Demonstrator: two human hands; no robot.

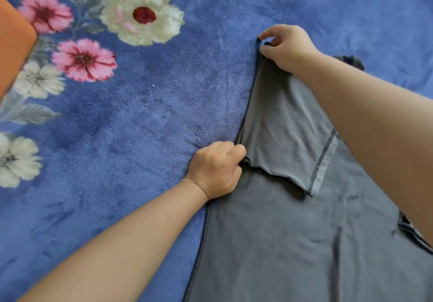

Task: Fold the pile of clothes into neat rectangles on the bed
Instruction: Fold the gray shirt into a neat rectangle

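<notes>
A blue fleece blanket with pink and cream flowers covers the bed (an orange object sits at far left). The grey shirt lies at right; the left hand grips its folded edge, and the right hand pinches the sleeve's far corner.

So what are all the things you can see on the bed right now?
grey garment: one, dark grey with dark stitched seams, lying on the blanket at lower right, one flap folded over on top
blanket: one, blue fleece with pink and cream flowers, under everything
orange object: one, orange, left edge, cannot tell what it is
left hand: one, pinching the garment's left edge, nearer end of the fold
right hand: one, pinching the flap's far corner
</notes>
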